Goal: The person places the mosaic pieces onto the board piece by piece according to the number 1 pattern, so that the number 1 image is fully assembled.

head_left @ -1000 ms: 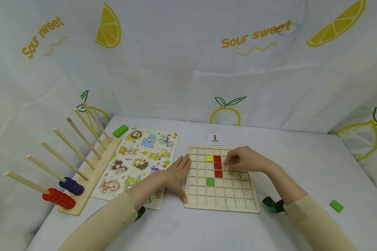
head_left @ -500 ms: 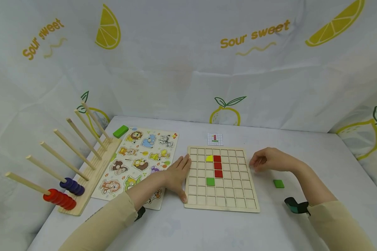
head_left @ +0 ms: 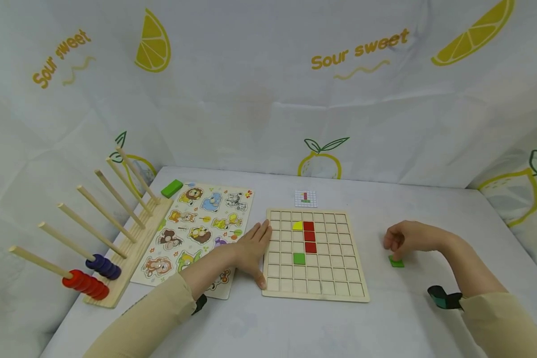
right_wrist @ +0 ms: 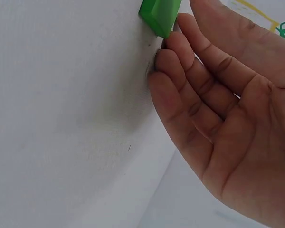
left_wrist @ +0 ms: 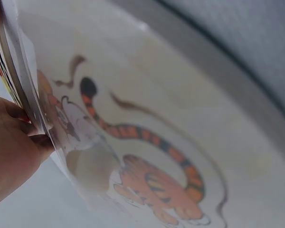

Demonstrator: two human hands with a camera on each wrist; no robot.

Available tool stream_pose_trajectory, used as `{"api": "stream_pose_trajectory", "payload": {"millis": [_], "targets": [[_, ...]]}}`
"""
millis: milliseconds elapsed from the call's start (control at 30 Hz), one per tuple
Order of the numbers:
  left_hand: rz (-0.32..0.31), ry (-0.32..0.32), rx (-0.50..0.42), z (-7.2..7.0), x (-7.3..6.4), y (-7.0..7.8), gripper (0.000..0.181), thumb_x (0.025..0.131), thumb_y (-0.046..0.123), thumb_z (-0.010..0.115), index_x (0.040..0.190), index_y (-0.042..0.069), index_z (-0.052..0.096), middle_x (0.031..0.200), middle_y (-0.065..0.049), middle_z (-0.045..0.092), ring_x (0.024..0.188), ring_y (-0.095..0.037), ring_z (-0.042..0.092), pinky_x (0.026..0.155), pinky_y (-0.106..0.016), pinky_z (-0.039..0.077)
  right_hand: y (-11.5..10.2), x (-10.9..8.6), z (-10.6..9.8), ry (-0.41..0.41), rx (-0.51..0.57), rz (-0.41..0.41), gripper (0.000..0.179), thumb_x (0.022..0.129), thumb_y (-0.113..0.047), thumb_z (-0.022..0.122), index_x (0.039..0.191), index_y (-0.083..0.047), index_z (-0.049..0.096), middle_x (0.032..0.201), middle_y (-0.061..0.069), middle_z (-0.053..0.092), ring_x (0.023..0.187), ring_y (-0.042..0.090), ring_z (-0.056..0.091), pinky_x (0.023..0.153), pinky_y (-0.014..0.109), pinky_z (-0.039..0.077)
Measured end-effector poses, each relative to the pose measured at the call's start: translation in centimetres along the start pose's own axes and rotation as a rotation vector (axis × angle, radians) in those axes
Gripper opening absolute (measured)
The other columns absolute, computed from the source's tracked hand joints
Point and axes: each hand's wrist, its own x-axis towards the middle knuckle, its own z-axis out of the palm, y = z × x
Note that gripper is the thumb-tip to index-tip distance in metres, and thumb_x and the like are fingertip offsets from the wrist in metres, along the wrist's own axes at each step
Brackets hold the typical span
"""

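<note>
currently, left hand (head_left: 248,252), fingers straight and spread, touches left edge of wooden grid board (head_left: 335,262); right hand (head_left: 409,238), fingers curled, at green tile (head_left: 397,264) on table (head_left: 322,328) right of board, whether gripping cannot tell; three red squares (head_left: 310,236) sit in grid.

From over the grid board (head_left: 335,288), the right hand (head_left: 409,238) has moved toward the table's (head_left: 429,199) right edge and now partly covers a green tile (head_left: 397,264).
</note>
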Motion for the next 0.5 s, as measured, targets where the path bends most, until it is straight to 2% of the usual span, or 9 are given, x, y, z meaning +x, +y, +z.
{"api": "stream_pose_trajectory", "payload": {"millis": [233,500], "targets": [[-0.004,-0.001,0.003,-0.02,-0.07,0.06,0.138,0.065,0.054,0.087,0.158,0.001,0.001,0.168,-0.015,-0.012,0.157,-0.033,-0.007,0.130,-0.042,0.007,0.15,-0.41,0.06,-0.020,0.055,-0.002,0.033,0.068,-0.006,0.084,0.094,-0.002,0.063,0.083,0.003,0.057,0.078,0.014,0.049,0.065,0.024,0.042],[-0.001,0.000,-0.005,-0.07,-0.06,0.03,0.139,0.065,0.055,0.087,0.158,0.001,-0.001,0.167,-0.015,-0.013,0.157,-0.033,-0.008,0.130,-0.041,0.006,0.14,-0.21,0.67,0.016,-0.017,0.028,0.033,0.064,-0.003,0.086,0.087,-0.007,0.063,0.079,0.002,0.054,0.078,0.017,0.048,0.065,0.025,0.042]]}}
